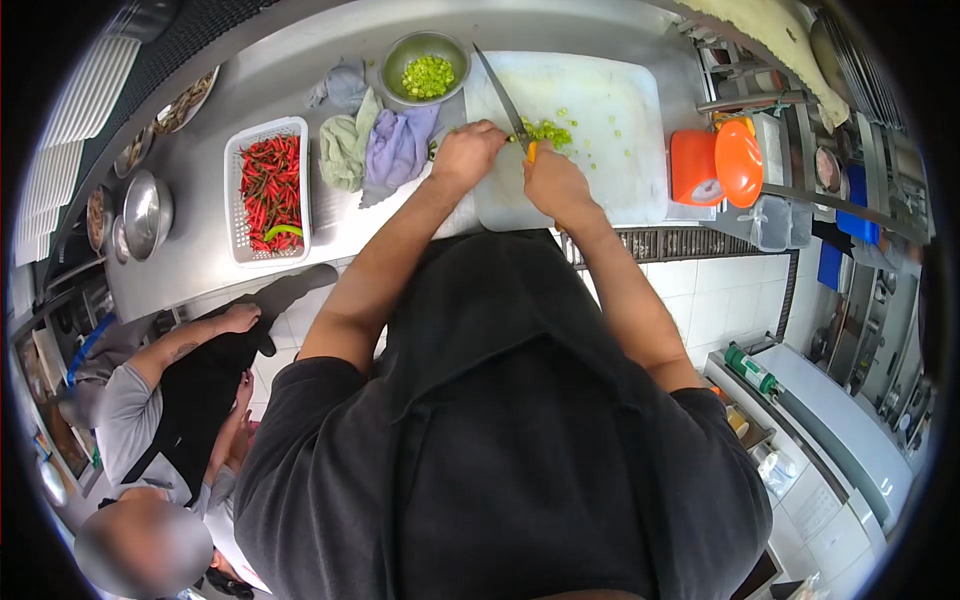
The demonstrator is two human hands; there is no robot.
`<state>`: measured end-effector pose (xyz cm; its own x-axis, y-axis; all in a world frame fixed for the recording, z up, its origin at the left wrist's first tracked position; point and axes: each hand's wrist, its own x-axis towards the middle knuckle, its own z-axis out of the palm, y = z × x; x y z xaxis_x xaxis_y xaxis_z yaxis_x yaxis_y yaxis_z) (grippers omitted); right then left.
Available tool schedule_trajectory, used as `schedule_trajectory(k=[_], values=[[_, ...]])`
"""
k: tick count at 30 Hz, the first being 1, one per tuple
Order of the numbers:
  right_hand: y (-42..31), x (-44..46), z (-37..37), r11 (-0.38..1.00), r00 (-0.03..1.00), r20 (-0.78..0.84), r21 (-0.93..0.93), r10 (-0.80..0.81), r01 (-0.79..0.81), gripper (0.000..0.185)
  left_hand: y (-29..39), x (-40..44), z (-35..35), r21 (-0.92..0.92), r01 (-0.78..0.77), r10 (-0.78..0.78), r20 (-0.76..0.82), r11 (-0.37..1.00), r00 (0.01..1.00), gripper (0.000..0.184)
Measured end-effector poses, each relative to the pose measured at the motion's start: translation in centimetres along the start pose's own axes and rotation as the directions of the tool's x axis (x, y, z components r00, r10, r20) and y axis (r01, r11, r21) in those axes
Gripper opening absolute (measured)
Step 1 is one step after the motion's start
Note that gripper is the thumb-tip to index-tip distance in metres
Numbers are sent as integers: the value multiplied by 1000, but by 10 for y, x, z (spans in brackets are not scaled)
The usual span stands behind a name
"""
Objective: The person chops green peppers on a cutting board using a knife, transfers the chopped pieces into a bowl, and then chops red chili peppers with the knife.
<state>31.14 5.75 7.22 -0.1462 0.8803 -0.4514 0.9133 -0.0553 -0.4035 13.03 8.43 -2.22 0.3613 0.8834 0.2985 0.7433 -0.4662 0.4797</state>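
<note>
My right hand (557, 182) is wrapped round the yellow handle of a kitchen knife (503, 95), whose long blade points away and to the left over the white cutting board (625, 90). Beside the blade lies a small heap of chopped light-green pieces (547, 132), with a few bits scattered to the right. At the board's left edge, my left hand (472, 152) has its fingers curled together near the blade; what they grip is mostly hidden, though a bit of green shows at the fingertips. A metal bowl (392, 85) behind it holds more chopped green pieces.
Left of the board lie a purple cloth (398, 145) and a green cloth (342, 155). Farther left stands a white basket (236, 220) of red chillies with one green one. An orange scale (693, 165) stands to the right. Another person (185, 400) is at the lower left.
</note>
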Motion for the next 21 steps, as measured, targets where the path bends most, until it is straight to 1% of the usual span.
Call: schedule_trajectory(k=[2, 3, 5, 8, 14, 18, 21], values=[[-8, -5, -11, 1000, 999, 30, 1, 11, -11, 36, -2, 3, -2, 20, 23, -24, 41, 1000, 999, 14], [-7, -4, -4, 1000, 1000, 9, 9, 17, -17, 37, 0, 0, -2, 26, 39, -40, 69, 999, 997, 14], [-1, 3, 15, 999, 999, -35, 25, 28, -27, 37, -2, -1, -2, 15, 13, -14, 55, 1000, 998, 15], [6, 11, 24, 999, 997, -69, 32, 14, -12, 36, -4, 0, -3, 12, -19, 19, 61, 1000, 998, 17], [-10, -7, -9, 1000, 999, 33, -3, 19, -19, 35, -2, -4, -7, 46, -46, 41, 107, 998, 993, 19], [-11, -14, 3, 999, 999, 18, -6, 51, -51, 37, -1, -2, -7, 63, -38, 30, 125, 997, 992, 18], [-12, -12, 10, 998, 998, 12, -15, 58, -58, 38, -3, 0, -9, 44, -60, 55, 109, 997, 993, 17]])
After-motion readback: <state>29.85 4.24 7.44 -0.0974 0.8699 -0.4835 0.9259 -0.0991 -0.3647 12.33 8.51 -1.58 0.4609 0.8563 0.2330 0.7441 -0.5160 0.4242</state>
